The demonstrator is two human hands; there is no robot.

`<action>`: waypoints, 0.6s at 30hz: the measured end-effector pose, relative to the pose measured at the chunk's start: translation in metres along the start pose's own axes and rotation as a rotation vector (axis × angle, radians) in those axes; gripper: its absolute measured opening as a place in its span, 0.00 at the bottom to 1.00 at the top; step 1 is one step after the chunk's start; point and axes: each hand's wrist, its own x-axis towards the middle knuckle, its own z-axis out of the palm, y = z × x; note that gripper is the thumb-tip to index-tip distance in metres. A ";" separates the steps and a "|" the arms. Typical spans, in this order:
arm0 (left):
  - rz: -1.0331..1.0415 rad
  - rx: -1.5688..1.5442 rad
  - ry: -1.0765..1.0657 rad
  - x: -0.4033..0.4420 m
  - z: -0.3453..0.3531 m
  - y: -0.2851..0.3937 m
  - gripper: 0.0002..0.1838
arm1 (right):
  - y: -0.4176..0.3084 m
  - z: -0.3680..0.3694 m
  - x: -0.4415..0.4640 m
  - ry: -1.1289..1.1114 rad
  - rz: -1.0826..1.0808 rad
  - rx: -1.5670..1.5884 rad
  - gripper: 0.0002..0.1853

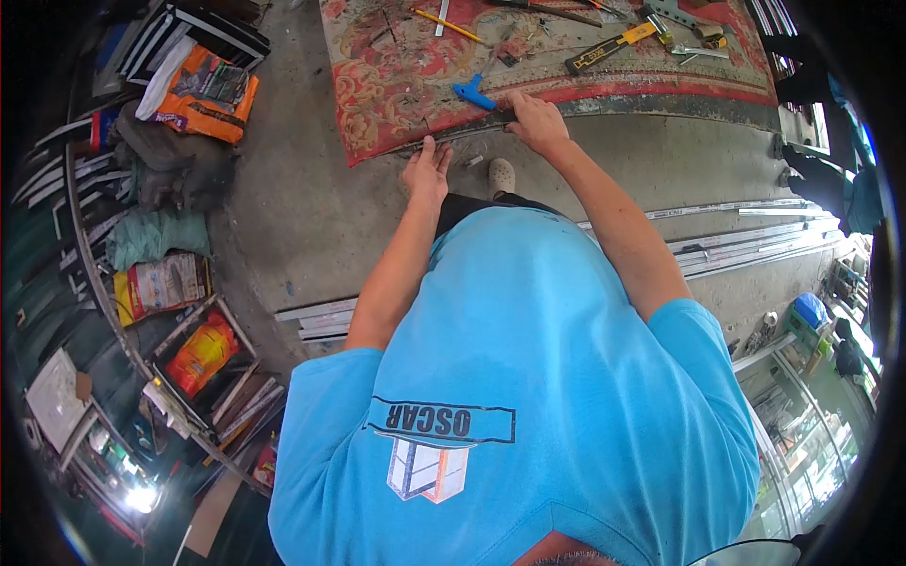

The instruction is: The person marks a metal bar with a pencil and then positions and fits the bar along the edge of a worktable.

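Note:
My left hand (427, 170) is at the front edge of a table covered with a red patterned carpet (377, 104). Its thumb and fingers are drawn together, with a thin dark piece sticking up by the thumb tip. Further right, my right hand (538, 124) has its fingers curled at the same edge; what they grip is hidden. A thin dark line runs along the edge between both hands, and I cannot tell whether it is held. Close to my right fingertips lies a blue T-handle tool (474, 92). Behind it are a yellow pencil (448, 25) and a yellow-and-black-handled hammer (612, 49).
Long metal profiles (755, 236) lie on the floor at right and beside me at left. An orange bag (212, 92), a green cloth bundle (156, 238) and a crate with a red-yellow bag (203, 354) line the left side. A wrench (700, 52) lies on the table.

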 end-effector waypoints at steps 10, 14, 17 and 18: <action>-0.001 0.005 0.014 -0.001 0.002 0.000 0.14 | -0.005 -0.005 -0.003 -0.010 0.029 -0.044 0.22; 0.006 0.012 0.004 -0.001 0.001 0.000 0.13 | -0.006 -0.006 -0.003 -0.002 0.034 -0.053 0.22; 0.006 0.022 -0.001 0.000 0.001 0.000 0.13 | -0.005 -0.004 -0.002 0.003 0.033 -0.044 0.22; 0.007 0.023 -0.001 -0.001 0.001 0.000 0.13 | -0.004 -0.004 -0.002 0.007 0.027 -0.038 0.21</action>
